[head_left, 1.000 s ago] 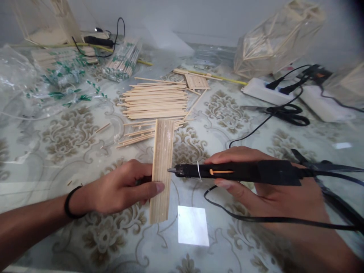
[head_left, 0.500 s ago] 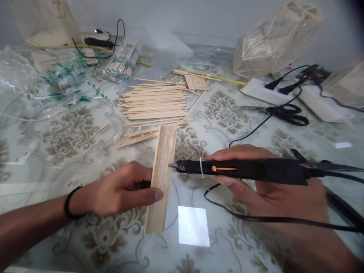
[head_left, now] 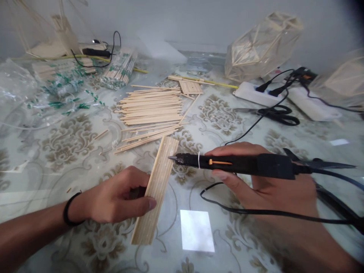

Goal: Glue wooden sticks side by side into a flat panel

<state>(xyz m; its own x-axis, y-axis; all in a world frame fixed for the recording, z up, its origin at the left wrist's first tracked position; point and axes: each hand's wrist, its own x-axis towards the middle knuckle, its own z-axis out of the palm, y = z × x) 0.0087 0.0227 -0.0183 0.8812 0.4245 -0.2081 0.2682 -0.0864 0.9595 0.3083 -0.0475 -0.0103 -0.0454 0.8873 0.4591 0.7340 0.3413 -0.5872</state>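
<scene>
My left hand grips a narrow panel of glued wooden sticks, thumb on its lower half, fingers behind it. The panel lies tilted, its top leaning to the right. My right hand is closed round a black glue gun with an orange slider. The gun lies level and points left. Its metal tip touches the right edge of the panel near the top. A black cord loops from under my right hand.
A pile of loose wooden sticks lies beyond the panel. Bagged sticks sit at the back left. Black scissors, white power strips and a stick-frame model in plastic wrap stand at the back right.
The panel has turned clockwise, its top swinging right and its bottom left. The glue gun tip has slid up the panel's right edge toward the top. The view has shifted slightly.
</scene>
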